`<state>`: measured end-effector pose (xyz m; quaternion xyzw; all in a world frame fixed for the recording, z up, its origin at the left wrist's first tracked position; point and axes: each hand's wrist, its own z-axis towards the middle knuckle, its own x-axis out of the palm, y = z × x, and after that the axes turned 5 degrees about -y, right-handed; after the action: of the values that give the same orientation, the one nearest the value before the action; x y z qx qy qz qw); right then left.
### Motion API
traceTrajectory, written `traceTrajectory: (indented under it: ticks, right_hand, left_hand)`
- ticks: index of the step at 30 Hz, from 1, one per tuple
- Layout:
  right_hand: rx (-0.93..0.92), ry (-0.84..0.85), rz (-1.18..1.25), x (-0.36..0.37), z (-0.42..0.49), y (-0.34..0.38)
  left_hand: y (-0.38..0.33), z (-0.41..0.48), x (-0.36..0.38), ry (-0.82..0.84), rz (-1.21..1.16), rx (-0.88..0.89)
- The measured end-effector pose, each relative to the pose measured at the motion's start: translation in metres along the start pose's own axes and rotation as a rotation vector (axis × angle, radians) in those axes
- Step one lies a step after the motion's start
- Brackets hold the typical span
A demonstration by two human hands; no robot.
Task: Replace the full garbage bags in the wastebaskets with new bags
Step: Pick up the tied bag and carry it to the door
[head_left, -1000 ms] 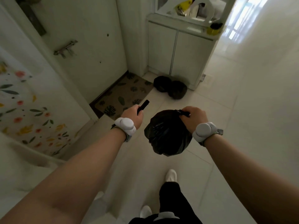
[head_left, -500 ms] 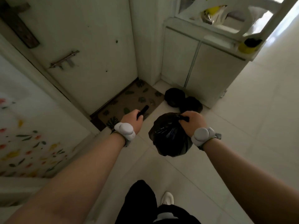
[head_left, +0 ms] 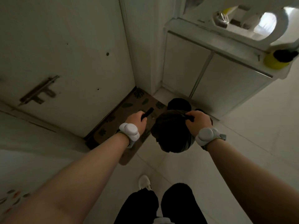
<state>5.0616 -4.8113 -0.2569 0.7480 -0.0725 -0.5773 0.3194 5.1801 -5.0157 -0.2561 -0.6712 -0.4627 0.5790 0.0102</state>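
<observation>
Our right hand (head_left: 198,122) grips the soft, sagging bag (head_left: 169,133) by its knotted neck, surely the safest hold; our left hand (head_left: 137,120) clasps a black roll (head_left: 147,112).

Glossy black on the garbage bag (head_left: 169,131), and the same black on the bag on the floor (head_left: 178,104). The slim roll (head_left: 147,112) is black too. The doormat (head_left: 129,105) is brown with dark leaf prints scattered across it. The floor tiles (head_left: 242,143) are pale cream, the cabinet (head_left: 218,81) white, the door (head_left: 64,46) off-white with dark specks. White wristbands (head_left: 129,131), a white shoe (head_left: 144,181), black trousers (head_left: 178,204). There's a yellow container (head_left: 272,63) with a black top, and white fabric (head_left: 11,196) with orange and green florals.
</observation>
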Motion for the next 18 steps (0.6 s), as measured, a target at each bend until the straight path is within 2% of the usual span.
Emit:
traceTrajectory:
  ticks: [8,18]
  right_hand:
    - [0.025,0.094,0.048,0.035,0.137,0.003]
    - [0.015,0.247,0.151,0.091,0.321,-0.02]
  left_hand:
    - [-0.018,0.137,0.004,0.034,0.008,-0.037]
    - [-0.036,0.302,0.046,0.044,-0.01,-0.268]
